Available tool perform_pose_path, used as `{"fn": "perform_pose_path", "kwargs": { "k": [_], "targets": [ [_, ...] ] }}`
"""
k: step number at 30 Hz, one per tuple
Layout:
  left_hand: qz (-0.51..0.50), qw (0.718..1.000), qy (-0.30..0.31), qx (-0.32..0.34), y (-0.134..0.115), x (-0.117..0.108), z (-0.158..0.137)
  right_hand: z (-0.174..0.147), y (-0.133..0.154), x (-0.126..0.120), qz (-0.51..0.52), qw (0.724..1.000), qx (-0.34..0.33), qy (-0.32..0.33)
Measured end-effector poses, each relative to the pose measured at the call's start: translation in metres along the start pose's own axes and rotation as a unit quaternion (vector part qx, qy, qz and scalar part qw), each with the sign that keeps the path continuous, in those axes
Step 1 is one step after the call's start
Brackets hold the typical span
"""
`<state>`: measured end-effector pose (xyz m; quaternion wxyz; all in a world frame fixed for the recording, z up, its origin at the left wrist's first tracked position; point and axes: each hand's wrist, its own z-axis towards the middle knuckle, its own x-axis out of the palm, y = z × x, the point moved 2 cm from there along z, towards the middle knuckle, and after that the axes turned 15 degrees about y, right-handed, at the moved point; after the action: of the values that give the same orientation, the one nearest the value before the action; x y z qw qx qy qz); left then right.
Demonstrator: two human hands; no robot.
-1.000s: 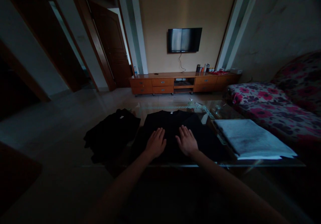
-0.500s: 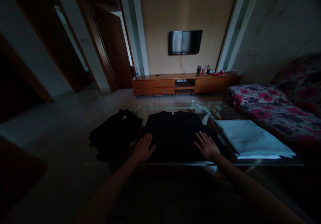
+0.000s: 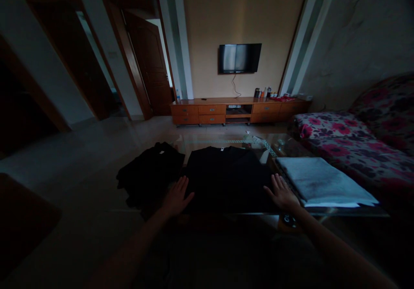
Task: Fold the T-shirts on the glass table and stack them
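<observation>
A black T-shirt (image 3: 228, 179) lies spread on the glass coffee table (image 3: 207, 141), its neck with a small white label at the far side. My left hand (image 3: 176, 196) rests palm down at the shirt's left edge, fingers apart and holding nothing. At the opposite edge lies my right hand (image 3: 283, 193), flat with fingers spread, close to the pale cloth. Left of the shirt is a heap of black clothing (image 3: 150, 172), also with a white label. The dim light hides the folds in the black fabric.
A folded pale blue-grey cloth (image 3: 326, 183) lies on the table's right side. Beyond stands a low wooden TV cabinet (image 3: 211, 109) with bottles on top, under a wall-mounted television (image 3: 239, 58). A flower-patterned sofa (image 3: 362, 144) is on the right.
Both hands have moved apart, the left one leftward and the right one rightward, out to the shirt's edges. The sides of the shirt look drawn in or flattened slightly.
</observation>
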<state>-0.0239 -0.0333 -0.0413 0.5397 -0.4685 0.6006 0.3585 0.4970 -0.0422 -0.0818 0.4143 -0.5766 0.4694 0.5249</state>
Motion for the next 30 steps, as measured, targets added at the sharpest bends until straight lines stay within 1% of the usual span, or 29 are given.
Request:
{"fn": "perform_pose_path", "kwargs": {
  "k": [2,5,7,8,9,11,14,16,18,19,21,24,27,30],
  "targets": [
    [0.003,1.0,-0.003,0.003,0.0,-0.001,-0.004,0.0,0.002,-0.001,0.012,0.999,0.033,0.001],
    [0.012,1.0,0.005,-0.009,-0.003,-0.006,-0.005,0.003,0.009,-0.006,0.029,0.991,0.133,0.0],
    [0.018,0.999,0.01,-0.031,-0.011,-0.012,-0.001,0.007,0.022,-0.014,0.024,0.984,0.177,0.006],
    [0.018,0.999,0.007,-0.043,-0.017,-0.016,0.002,0.01,0.033,-0.019,0.022,0.983,0.183,0.009],
    [0.017,0.999,0.002,-0.051,-0.025,-0.019,0.005,0.014,0.046,-0.024,0.022,0.984,0.177,0.012],
    [0.01,0.999,-0.013,-0.042,-0.049,-0.023,0.011,0.021,0.083,-0.037,0.037,0.991,0.131,0.01],
    [-0.002,0.999,-0.016,0.041,-0.094,-0.019,0.019,0.03,0.153,-0.051,0.07,0.997,-0.004,0.012],
    [-0.01,0.996,-0.007,0.086,-0.121,-0.011,0.021,0.032,0.193,-0.055,0.086,0.994,-0.062,0.014],
    [-0.02,0.995,0.007,0.098,-0.139,-0.003,0.022,0.034,0.22,-0.054,0.096,0.99,-0.097,0.032],
    [-0.024,0.995,0.013,0.098,-0.143,0.0,0.022,0.034,0.227,-0.053,0.101,0.988,-0.104,0.044],
    [-0.03,0.995,0.023,0.096,-0.144,0.002,0.022,0.035,0.229,-0.051,0.11,0.986,-0.104,0.066],
    [-0.03,0.993,0.033,0.107,-0.13,-0.003,0.02,0.034,0.211,-0.049,0.103,0.988,-0.094,0.07],
    [-0.028,0.994,0.027,0.102,-0.102,-0.009,0.016,0.031,0.174,-0.045,0.089,0.992,-0.065,0.062],
    [-0.029,0.997,0.024,0.061,-0.063,-0.012,0.01,0.024,0.118,-0.035,0.078,0.995,-0.016,0.059]
  ]
}}
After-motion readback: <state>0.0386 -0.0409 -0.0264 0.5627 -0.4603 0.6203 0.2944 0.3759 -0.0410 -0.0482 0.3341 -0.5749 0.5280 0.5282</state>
